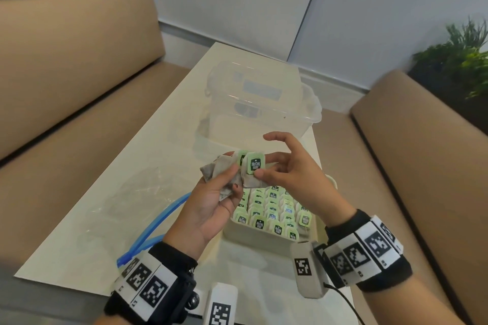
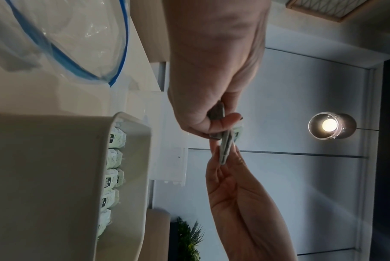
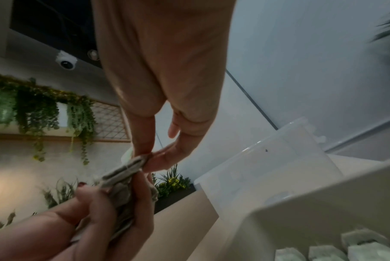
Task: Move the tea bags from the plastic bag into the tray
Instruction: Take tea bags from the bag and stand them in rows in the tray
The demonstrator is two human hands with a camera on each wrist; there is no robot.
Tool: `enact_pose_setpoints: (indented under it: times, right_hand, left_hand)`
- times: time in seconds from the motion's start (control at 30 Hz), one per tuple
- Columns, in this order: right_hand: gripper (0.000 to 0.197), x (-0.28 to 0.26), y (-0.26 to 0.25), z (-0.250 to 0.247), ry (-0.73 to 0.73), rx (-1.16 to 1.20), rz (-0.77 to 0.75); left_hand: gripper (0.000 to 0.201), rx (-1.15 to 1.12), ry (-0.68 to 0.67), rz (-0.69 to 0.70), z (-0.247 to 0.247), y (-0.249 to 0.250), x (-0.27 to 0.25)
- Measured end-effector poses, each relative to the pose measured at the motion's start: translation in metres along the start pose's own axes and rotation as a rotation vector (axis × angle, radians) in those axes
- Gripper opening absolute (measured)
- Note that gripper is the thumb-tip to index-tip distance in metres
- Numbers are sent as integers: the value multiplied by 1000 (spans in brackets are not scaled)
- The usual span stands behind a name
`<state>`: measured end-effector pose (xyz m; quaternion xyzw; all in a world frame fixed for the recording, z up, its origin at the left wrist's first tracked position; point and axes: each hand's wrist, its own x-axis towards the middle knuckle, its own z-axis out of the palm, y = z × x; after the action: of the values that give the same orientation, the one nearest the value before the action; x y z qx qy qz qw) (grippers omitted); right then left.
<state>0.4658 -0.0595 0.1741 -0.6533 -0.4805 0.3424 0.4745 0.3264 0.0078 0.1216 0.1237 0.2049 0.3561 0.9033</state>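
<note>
My left hand (image 1: 224, 187) grips a small bunch of grey tea bags (image 1: 219, 171) above the far end of the white tray (image 1: 253, 239). My right hand (image 1: 266, 169) pinches one tea bag of that bunch by its green tag (image 1: 255, 163), thumb and forefinger closed on it. The right wrist view shows the same pinch on the tea bags (image 3: 131, 166), and the left wrist view shows the tea bags (image 2: 225, 144) edge-on between both hands. The tray holds several rows of green-tagged tea bags (image 1: 272, 214). The clear plastic bag (image 1: 137, 200) with a blue zip lies flat to the left.
A clear plastic box (image 1: 261, 103) stands on the white table (image 1: 87, 240) beyond the tray. Tan benches (image 1: 66, 87) flank the table on both sides. Plants (image 1: 459, 60) sit at the right, behind the bench.
</note>
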Motion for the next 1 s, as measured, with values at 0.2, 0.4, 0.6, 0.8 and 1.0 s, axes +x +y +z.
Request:
enact_pose_setpoints:
  times: [0.2,0.4,0.6,0.8,1.0]
  right_hand:
    - [52,-5,5,-11,8,256,13]
    - [37,-18,6,-15,128,36,-100]
    - [24,-29,20,-25,267,-114,-207]
    - [30,-42,8,-35,330,-74,-395]
    - [20,-53,-6,-54,333,14,-475]
  left_hand:
    - [27,12,44,10,-3,3,2]
    - [21,39,43,15,-8,9,3]
    - [23,74,51,42,-14,15,6]
    - [39,83,6,54,-21,18,13]
    - [69,58,-23,52,-27,19,19]
